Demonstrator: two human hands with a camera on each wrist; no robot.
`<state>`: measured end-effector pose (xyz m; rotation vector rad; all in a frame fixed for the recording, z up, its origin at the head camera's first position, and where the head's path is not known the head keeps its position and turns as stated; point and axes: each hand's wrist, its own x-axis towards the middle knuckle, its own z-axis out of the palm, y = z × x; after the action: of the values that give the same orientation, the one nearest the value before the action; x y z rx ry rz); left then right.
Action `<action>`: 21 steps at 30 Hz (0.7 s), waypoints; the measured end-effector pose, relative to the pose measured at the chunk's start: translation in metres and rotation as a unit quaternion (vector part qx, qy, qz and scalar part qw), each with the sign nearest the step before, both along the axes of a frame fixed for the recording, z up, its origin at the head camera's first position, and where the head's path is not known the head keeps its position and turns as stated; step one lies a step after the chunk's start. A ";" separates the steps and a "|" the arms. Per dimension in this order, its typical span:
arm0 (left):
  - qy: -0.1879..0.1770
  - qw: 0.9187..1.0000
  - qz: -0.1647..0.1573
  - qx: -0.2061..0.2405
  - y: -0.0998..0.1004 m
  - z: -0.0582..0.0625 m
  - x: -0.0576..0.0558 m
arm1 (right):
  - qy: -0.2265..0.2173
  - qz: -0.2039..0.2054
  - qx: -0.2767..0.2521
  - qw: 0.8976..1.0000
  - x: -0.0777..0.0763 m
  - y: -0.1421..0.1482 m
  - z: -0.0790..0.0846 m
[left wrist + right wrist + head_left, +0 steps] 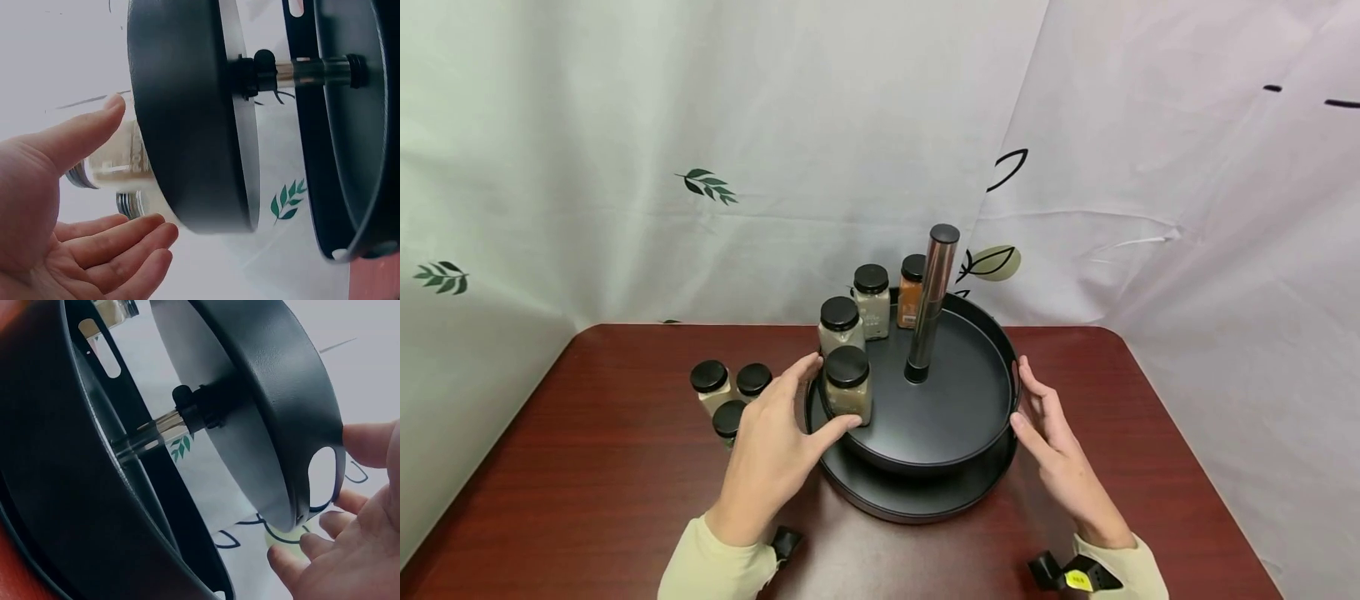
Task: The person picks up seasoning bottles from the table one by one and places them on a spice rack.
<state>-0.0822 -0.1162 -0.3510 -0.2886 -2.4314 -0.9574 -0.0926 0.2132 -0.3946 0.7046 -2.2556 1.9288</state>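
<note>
A black two-tier round tray (958, 417) stands on the table, with a shiny post (934, 292) rising from its upper tier. Along that tier's left side is a spice jar (848, 396) with a black lid and greenish-tan contents. My left hand (775, 442) is spread around this jar and the tray's edge, thumb by the jar's base, fingers extended at the outer side. At the right rim, my right hand (1063, 450) touches the upper tier with thumb and index finger beside an oval handle slot (322, 478); its other fingers lie loose.
More black-lidded jars stand on the upper tier: two pale ones (841, 329), (872, 308) and an orange one (908, 300). Three jars (711, 387) sit together on the reddish-brown table (587, 467), left of my left hand. A white patterned curtain (812, 150) hangs behind.
</note>
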 end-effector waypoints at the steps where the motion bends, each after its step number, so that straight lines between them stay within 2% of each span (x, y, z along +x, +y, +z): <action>1: 0.005 1.000 0.003 -0.002 -0.002 0.000 0.001 | -0.002 -0.002 0.000 1.000 0.000 0.000 0.000; 7: 0.036 0.999 0.016 -0.013 -0.015 -0.002 0.004 | -0.013 -0.021 0.003 1.000 0.002 0.000 -0.001; 11: 0.038 0.999 0.026 -0.002 -0.026 -0.001 0.005 | -0.023 -0.024 0.007 0.999 0.002 0.001 0.000; 15: 0.042 0.998 0.045 0.001 -0.040 -0.002 0.005 | -0.034 -0.020 0.010 0.999 0.002 0.001 0.002; 21: 0.073 0.994 0.076 -0.005 -0.066 -0.006 0.001 | -0.041 -0.017 0.008 0.999 0.002 0.001 0.003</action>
<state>-0.0810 -0.1821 -0.3567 -0.1691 -2.2885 -0.8287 -0.0908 0.2139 -0.3918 0.5949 -2.3176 1.9600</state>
